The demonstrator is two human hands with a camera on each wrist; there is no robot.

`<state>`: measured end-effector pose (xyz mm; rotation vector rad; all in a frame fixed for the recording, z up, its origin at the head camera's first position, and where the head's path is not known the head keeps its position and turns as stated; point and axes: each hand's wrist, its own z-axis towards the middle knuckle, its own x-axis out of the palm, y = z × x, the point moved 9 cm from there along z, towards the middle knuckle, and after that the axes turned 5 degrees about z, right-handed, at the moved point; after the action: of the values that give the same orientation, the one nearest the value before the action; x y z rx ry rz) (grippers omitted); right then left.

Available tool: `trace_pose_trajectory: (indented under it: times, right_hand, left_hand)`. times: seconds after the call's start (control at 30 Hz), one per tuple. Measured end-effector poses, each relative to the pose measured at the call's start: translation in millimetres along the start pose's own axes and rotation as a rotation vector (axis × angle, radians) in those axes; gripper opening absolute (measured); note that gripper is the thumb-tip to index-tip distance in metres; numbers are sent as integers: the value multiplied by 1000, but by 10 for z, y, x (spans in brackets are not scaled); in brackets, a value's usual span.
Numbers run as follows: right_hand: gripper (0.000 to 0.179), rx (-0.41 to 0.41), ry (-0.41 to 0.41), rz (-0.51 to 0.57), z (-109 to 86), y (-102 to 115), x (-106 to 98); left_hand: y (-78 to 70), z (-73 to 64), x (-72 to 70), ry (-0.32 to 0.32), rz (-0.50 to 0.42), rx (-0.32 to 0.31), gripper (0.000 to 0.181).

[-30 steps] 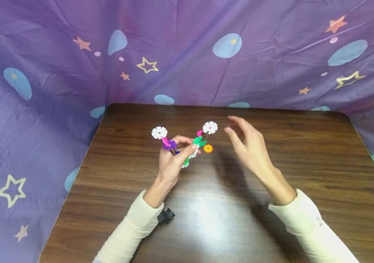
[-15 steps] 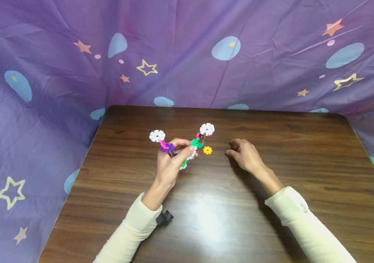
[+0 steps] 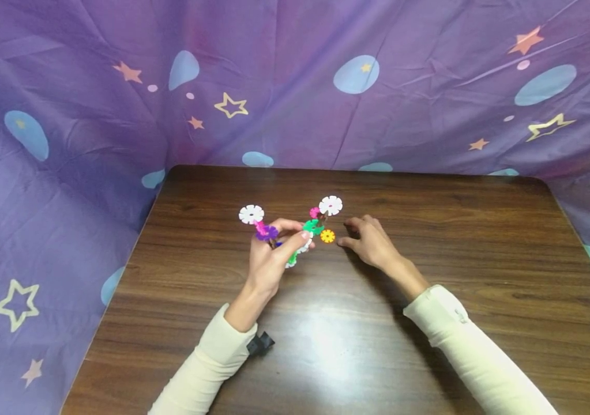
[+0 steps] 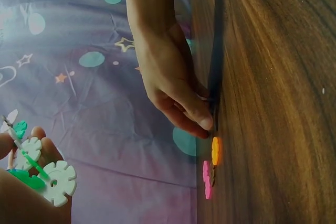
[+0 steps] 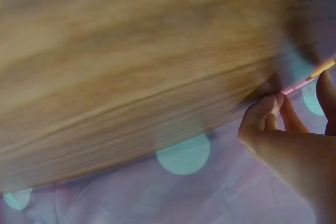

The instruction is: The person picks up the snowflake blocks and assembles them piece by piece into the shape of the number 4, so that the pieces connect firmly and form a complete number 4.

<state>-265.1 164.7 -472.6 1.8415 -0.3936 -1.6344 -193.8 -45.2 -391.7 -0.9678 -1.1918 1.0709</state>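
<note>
My left hand (image 3: 266, 262) grips a linked construction of notched plastic snowflake discs. A white disc (image 3: 251, 214), a purple disc (image 3: 266, 232) and a green disc (image 3: 312, 227) show around its fingers. In the left wrist view, another white disc (image 4: 59, 183) sticks out past the fingers. On the tabletop lies an orange disc (image 3: 328, 236), with pink discs (image 4: 206, 174) beside it in the left wrist view. Low over the wood, my right hand (image 3: 375, 245) reaches with thumb and fingers apart, its tips just right of the orange disc and holding nothing.
A dark wood-grain table (image 3: 180, 323) spans the view. Behind and to the left hangs a purple curtain (image 3: 295, 115) with stars and blue spots. A small black device (image 3: 260, 344) sits by the left sleeve cuff.
My right hand has come down to the tabletop and moved left, toward the orange disc. My left hand stays nearly in place with the linked discs.
</note>
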Motion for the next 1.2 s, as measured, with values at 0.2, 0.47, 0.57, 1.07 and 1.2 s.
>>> trace_pose_trajectory:
  times: [0.2, 0.47, 0.57, 1.07, 1.2]
  right_hand:
    - [56, -14, 6, -1, 31, 80, 48]
    - [54, -14, 5, 5, 84, 135, 105]
    - [53, -16, 4, 10, 99, 166, 121]
    - [19, -105, 5, -19, 132, 379, 221]
    - [19, -109, 3, -21, 116, 378, 223]
  left_hand:
    - [-13, 3, -11, -2, -10, 3, 12]
    - [-31, 2, 6, 2, -9, 7, 12]
    - [-29, 3, 9, 6, -5, 10, 12]
    - [-20, -4, -3, -1, -5, 8, 13]
    - [-20, 1, -3, 1, 0, 12, 13]
